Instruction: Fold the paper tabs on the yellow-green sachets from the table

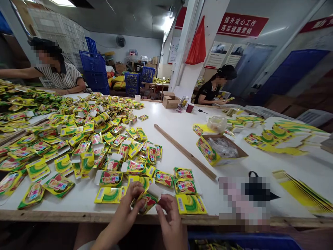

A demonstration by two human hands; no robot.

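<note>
My left hand (132, 203) is closed on a small yellow-green cardboard box (148, 203) with fruit pictures, held just above the table's front edge. The box's white end flap (155, 191) stands open toward the right. At that end, the curled thumb and fingers of my right hand (169, 210) meet the box's edge; part of the grip is hidden. Right of my hands, a short column of similar boxes (184, 186) lies flat. Beside my left hand is another flat box (110, 195). A large spread of small boxes (88, 139), several with open flaps, covers the table's left side.
A wooden strip (184, 151) lies across the white table (170, 119). Right of it are an open carton with clear plastic (221, 149) and flat yellow cartons (304, 191). A blue crate (244, 239) is below the edge. Two people (65, 74) (212, 86) sit across the table.
</note>
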